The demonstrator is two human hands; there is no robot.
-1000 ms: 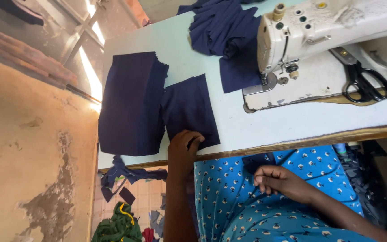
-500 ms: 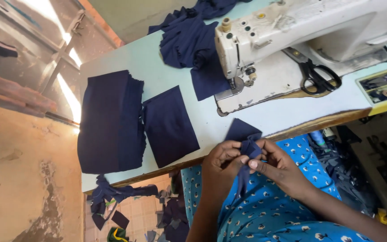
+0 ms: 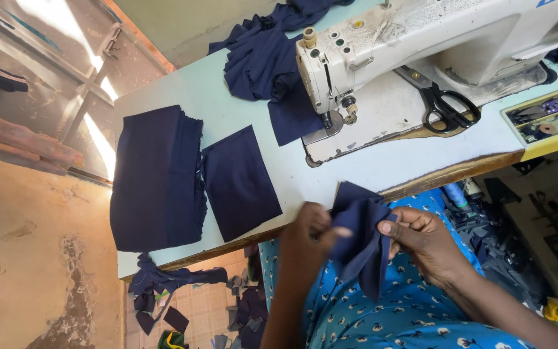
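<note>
table: pale blue-green sewing table with a worn wooden front edge [image 3: 382,171], running across the view; the person sits at its near side.
machine: off-white industrial sewing machine [image 3: 421,58] on the right half of the table, needle end pointing left, black-handled scissors [image 3: 447,110] lying on its bed.
stack: tall stack of cut navy fabric panels [image 3: 156,178] at the table's left, long axis running away from the person.
single panel: flat navy rectangular fabric panel [image 3: 240,181] just beside the stack, on its right, near the front edge.
heap: loose pile of navy cloth [image 3: 266,58] behind the needle end.
held piece: small folded navy fabric piece [image 3: 360,236], off the table, held just below the front edge over the lap in blue patterned cloth (its top corner overlaps the edge in view). Long axis roughly upright, lower end hanging free.
left hand: left hand [image 3: 308,236] at the piece's left side, fingers pinched on its edge.
right hand: right hand [image 3: 421,242] at the right side, thumb and fingertips pinching the fold.
relation: piece sits between both hands, equally near each; needle lies up and slightly left of it.
</note>
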